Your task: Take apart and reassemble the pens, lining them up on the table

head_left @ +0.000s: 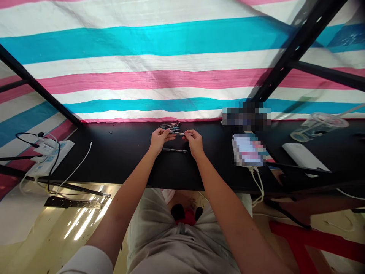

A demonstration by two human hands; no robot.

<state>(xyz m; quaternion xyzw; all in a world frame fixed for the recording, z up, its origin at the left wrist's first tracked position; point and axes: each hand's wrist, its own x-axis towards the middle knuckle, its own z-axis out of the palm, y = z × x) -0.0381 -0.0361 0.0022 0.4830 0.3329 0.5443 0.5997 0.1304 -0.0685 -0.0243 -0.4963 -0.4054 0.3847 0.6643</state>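
Note:
Over the black table, my left hand (pixel 160 139) and my right hand (pixel 194 141) hold a slim pen (pixel 179 133) level between them. Each hand pinches one end with its fingertips. Just below the hands, a second pen (pixel 174 150) with dark and clear parts lies crosswise on the table. Behind my left hand is a small pile of several pens (pixel 171 126), partly covered by the fingers. The fine details of the held pen are too small to make out.
A white power strip (pixel 58 158) with plugs and cables sits at the left. On the right are a blurred-out phone-like device (pixel 248 149) with white cables, a white box (pixel 305 158) and a tipped clear plastic cup (pixel 318 125). Black metal posts (pixel 296 49) frame the table before a striped sheet (pixel 159 42).

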